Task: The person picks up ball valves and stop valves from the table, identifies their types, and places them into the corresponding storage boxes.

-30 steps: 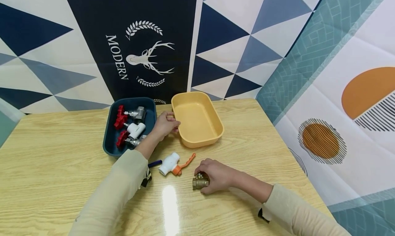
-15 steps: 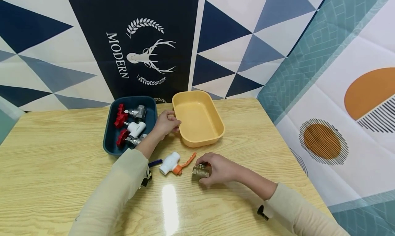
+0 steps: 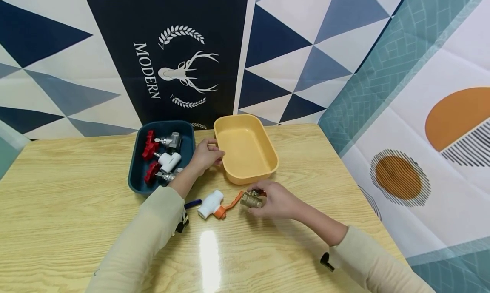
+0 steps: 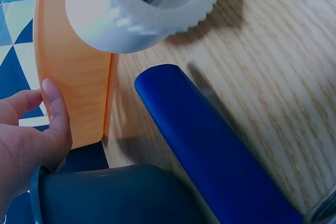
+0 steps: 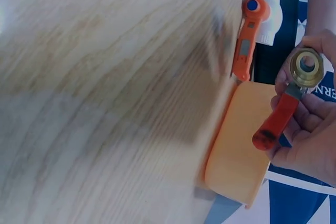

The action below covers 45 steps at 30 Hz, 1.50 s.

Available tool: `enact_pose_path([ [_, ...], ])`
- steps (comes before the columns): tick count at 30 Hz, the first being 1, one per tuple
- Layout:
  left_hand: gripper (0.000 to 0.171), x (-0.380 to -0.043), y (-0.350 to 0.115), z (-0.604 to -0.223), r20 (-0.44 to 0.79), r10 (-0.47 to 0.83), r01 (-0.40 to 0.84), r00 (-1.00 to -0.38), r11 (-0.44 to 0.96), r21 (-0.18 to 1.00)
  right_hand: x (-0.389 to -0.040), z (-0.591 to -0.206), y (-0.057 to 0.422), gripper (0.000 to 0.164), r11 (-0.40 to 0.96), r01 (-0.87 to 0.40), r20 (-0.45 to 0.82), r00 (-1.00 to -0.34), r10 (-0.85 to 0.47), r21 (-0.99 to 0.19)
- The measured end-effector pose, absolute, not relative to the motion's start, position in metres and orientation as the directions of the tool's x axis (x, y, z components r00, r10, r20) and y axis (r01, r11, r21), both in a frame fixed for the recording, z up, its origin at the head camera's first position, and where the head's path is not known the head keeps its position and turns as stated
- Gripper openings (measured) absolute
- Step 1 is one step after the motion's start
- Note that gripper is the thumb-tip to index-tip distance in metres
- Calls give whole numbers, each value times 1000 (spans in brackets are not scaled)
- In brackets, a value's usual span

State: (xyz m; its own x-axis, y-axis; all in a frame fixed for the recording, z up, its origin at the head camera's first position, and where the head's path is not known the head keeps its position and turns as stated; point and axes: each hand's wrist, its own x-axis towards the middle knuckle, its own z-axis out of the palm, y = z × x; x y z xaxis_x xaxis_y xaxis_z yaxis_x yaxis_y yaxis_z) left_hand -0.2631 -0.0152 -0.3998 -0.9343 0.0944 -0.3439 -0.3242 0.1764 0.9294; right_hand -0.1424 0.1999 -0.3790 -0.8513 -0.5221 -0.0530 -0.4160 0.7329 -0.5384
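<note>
My right hand [image 3: 279, 203] grips a brass ball valve [image 3: 250, 199] just in front of the yellow bin [image 3: 250, 177], held above the wooden table. In the right wrist view the valve's round threaded opening and its red lever handle [image 5: 275, 121] show between the fingers. At the yellow bin's left side, my left hand [image 3: 205, 156] pinches the rim, the thumb [image 4: 56, 100] against the outer wall in the left wrist view. Between the hands lies a white plastic ball valve [image 3: 211, 203] with an orange lever, its tip close to the brass valve in the head view.
A dark blue bin [image 3: 132, 174] at the left holds several valves with red handwheels [image 3: 150, 145] and a white fitting [image 3: 169, 161]. A blue lever handle [image 4: 210, 140] lies beside the white valve, partly hidden by my left forearm. A patterned backdrop [image 3: 214, 42] stands behind the table.
My right hand has lifted the brass valve off the table and carried it forward toward the yellow bin. The left hand has stayed at the bin's rim.
</note>
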Motion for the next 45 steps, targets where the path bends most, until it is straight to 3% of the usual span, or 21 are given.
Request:
enact_pose_path([
  [18, 54, -262, -15, -400, -343, 91, -321, -935, 191, 927, -155, -365, 193, 43, 786, -246, -17, -951, -309, -567],
  [45, 55, -262, -16, -404, -303, 109, -284, -947, 163, 945, -189, -355, 184, 46, 806, -215, 52, -973, -224, -551],
])
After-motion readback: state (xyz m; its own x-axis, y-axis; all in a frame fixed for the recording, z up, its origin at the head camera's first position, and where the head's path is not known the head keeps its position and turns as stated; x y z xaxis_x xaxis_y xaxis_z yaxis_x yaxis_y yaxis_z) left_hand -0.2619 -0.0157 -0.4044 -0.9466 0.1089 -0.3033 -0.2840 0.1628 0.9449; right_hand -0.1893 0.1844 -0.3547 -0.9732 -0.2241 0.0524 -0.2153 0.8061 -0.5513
